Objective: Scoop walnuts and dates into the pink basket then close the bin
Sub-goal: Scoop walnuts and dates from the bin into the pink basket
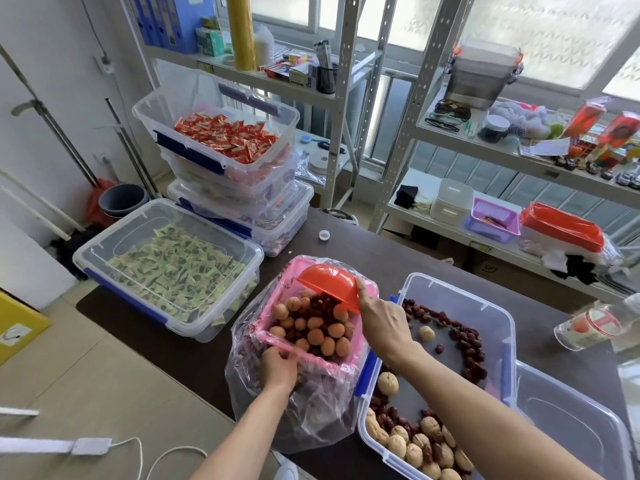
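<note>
The pink basket point(346, 365) sits inside a clear plastic bag point(311, 420) on the dark table and holds walnuts point(316, 336) and dark red dates point(320, 303). My left hand point(278, 370) grips the basket's near rim. My right hand point(382, 323) holds an orange scoop point(329, 280) tipped upside down over the basket, dates spilling from it. To the right stands the open clear bin point(460, 292) with blue latches, holding scattered dates and walnuts point(419, 448). Its clear lid point(575, 424) lies at the far right.
A shut bin of green-wrapped sweets point(166, 268) stands left of the basket. Behind it are stacked bins, the top one open with red sweets point(225, 133). A plastic bottle point(588, 323) lies at the right. Metal shelves stand beyond the table.
</note>
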